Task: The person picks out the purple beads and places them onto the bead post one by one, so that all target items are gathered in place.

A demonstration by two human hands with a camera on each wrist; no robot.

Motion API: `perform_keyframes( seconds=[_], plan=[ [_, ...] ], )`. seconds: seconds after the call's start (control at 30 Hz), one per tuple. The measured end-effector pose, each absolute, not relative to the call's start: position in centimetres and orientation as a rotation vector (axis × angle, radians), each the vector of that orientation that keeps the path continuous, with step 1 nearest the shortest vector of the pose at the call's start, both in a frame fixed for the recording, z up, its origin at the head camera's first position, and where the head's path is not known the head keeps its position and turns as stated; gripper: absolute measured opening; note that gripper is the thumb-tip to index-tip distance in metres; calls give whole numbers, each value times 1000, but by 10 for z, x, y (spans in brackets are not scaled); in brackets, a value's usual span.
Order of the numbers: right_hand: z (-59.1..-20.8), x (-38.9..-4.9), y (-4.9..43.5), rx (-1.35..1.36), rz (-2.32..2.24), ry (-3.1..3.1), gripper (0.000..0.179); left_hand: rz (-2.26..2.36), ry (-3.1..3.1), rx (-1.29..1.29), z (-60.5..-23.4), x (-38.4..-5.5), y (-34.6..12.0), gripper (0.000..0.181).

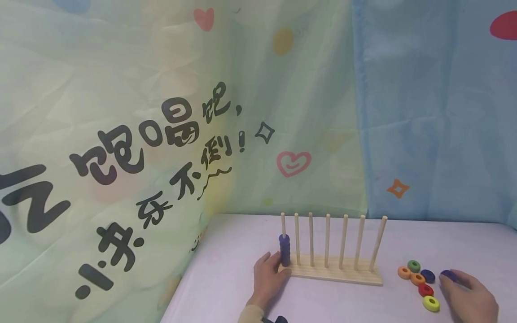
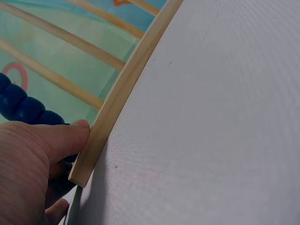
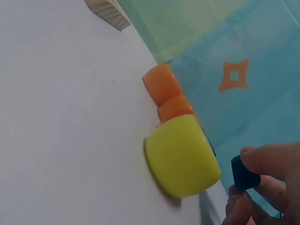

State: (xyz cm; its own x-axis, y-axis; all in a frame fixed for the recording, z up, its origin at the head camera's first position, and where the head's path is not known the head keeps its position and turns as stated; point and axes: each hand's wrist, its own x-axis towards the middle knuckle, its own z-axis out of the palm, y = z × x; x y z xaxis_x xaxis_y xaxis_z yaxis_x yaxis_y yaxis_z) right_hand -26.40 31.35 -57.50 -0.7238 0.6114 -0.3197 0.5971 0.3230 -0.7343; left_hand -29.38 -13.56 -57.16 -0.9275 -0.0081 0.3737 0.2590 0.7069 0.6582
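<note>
A wooden peg rack (image 1: 339, 276) stands on the table with several upright pegs along its base. Dark blue rings (image 1: 284, 251) are stacked on its leftmost peg, and the other pegs are bare. My left hand (image 1: 267, 276) grips the left end of the base, thumb on the front edge (image 2: 96, 145) and fingers behind. Off to the right, my right hand (image 1: 472, 296) pinches a dark blue ring (image 3: 244, 174) between thumb and fingers, beside a group of loose rings.
Left of my right hand lie a green ring (image 1: 414, 266), two orange rings (image 1: 404, 272), another blue ring (image 1: 428, 276), a red ring (image 1: 426, 290) and a yellow ring (image 1: 431, 303). A printed cloth (image 1: 295, 112) hangs behind the white table (image 1: 226, 251).
</note>
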Motion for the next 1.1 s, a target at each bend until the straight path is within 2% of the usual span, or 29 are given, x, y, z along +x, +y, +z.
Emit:
perform_keyframes(
  seconds=[0.43, 0.83, 1.1],
  plan=[
    [-542, -255, 295, -1079, 1442, -2503, 78, -1060, -2569, -201, -570, -294, -135, 47],
    [-523, -261, 276, -1003, 1470, -2578, 73, -1065, -2577, -185, -570, -296, -135, 49],
    [-513, -258, 265, -829, 1419, -2698, 74, -1079, -2579, -159, -569, -293, -135, 47]
  ],
)
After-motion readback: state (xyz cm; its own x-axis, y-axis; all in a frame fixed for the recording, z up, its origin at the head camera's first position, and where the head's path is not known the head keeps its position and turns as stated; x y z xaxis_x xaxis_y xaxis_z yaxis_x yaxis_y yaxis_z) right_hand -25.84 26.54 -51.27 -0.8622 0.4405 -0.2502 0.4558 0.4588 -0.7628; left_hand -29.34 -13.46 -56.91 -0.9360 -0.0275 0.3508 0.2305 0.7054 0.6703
